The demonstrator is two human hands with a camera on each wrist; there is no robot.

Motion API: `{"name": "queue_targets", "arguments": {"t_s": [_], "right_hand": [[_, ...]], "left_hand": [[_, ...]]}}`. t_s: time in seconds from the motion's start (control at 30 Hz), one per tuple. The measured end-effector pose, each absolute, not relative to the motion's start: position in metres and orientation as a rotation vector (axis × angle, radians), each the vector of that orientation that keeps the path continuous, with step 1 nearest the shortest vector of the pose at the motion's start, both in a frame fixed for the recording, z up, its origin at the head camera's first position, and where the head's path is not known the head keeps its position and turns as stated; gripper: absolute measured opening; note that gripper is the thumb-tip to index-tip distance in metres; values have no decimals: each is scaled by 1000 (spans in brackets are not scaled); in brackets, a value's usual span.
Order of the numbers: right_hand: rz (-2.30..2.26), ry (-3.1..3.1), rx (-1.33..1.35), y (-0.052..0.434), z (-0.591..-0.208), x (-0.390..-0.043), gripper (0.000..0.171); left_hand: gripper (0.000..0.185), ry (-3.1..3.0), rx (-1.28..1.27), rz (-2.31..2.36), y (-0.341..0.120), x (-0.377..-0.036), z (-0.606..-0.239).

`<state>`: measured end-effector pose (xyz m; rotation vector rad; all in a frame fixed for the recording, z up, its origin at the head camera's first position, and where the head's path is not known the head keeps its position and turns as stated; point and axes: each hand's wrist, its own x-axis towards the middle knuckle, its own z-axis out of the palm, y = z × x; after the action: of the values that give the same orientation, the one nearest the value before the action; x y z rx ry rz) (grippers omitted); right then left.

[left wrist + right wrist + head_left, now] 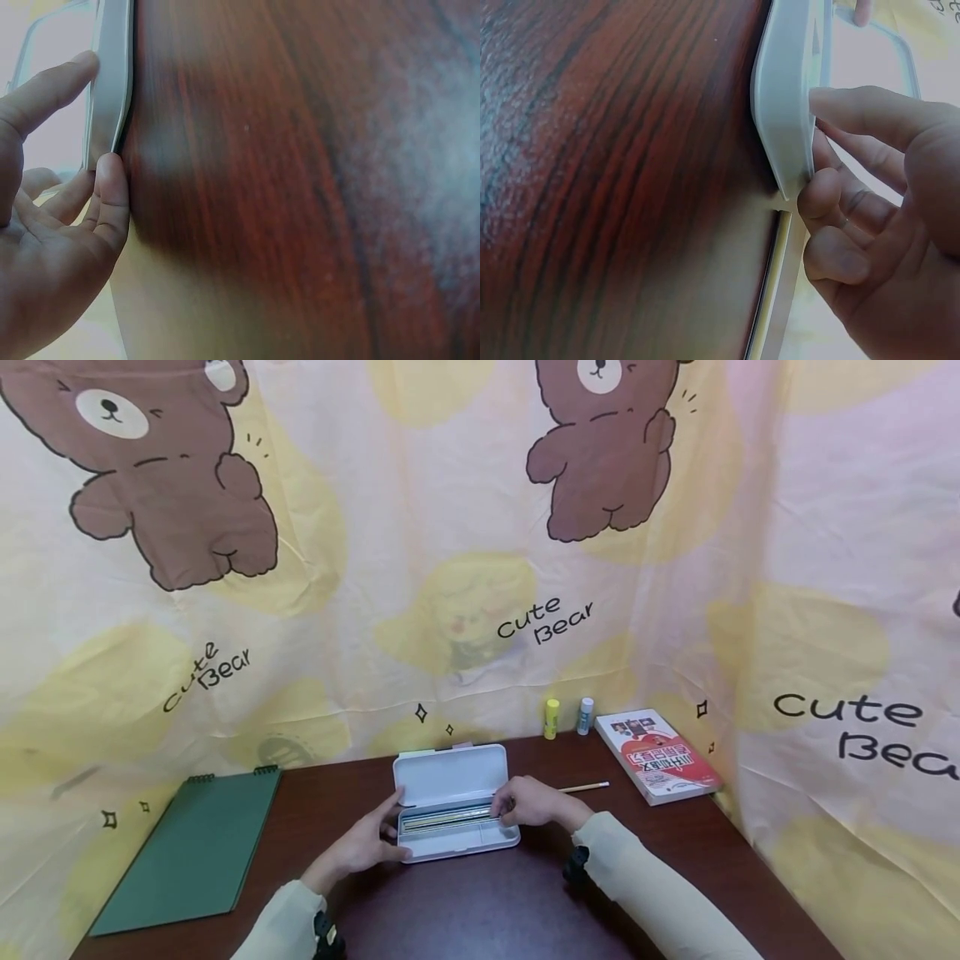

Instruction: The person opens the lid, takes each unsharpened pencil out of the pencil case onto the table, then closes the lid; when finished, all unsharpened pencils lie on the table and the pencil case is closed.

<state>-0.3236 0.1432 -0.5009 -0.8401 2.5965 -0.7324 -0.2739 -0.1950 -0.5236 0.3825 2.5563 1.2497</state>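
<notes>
A white pencil case (pixel 459 842) lies open on the table, its lid (pixel 452 774) raised at the back. Several thin pencils (pixel 442 819) lie lengthwise in its rear part. My left hand (pixel 365 841) holds the case's left end, thumb at the front corner and fingers spread along the side toward the lid. At the right end, my right hand (pixel 527 802) has its fingers curled over the pencils' ends. In the right wrist view its thumb (pixel 870 112) reaches over the case's rim; whether it pinches a pencil is hidden.
Behind my right hand a pencil (pixel 588 787) lies on the brown table (pixel 480 910). A red and white book (pixel 660 756) is at the back right, beside a yellow glue stick (pixel 551 719) and a white-capped one (pixel 585 717). On the left lies a green spiral pad (pixel 191 852).
</notes>
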Motion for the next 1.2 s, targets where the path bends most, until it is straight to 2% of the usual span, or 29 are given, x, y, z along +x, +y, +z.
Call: {"name": "queue_targets", "arguments": {"t_s": [0.73,1.2], "right_hand": [[-745,2625,-759,140,-500,-324,8],[-813,2689,-832,154,-495,-325,7]], "left_hand": [[109,2549,366,1256,-192,-273,-517],[111,2547,383,1254,-194,-273,-518]]}}
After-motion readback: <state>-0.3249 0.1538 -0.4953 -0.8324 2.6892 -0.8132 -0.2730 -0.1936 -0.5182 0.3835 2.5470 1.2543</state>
